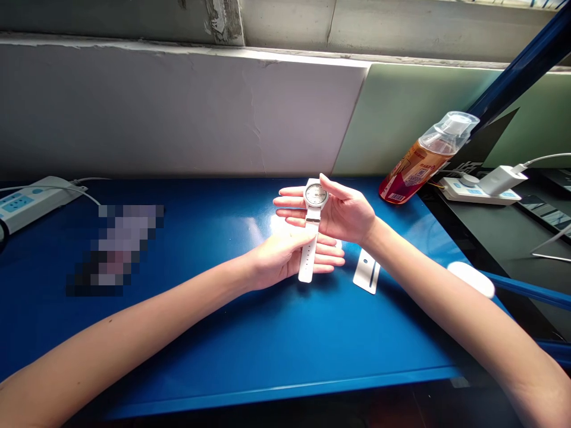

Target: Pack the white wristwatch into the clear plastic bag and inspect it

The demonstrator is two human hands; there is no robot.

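Observation:
A white wristwatch (316, 194) with a round pale dial is held above the blue table, its strap hanging down toward me. My right hand (345, 209) holds the watch at its case, thumb by the dial and fingers stretched out behind it. Lower down, my left hand (285, 252) has its thumb over the strap with the fingers reaching behind, so the strap is pinched there. A white flat card (366, 271) with a hole and a slot lies on the table near my right forearm.
On the blue table (267, 339) stands a red-orange bottle (417, 163) with a clear cap, back right. White power strips (38, 199) lie left and right, the right one with a charger (502, 180) plugged in. A white rounded object (471, 280) rests at the right edge. One item at left is pixelated.

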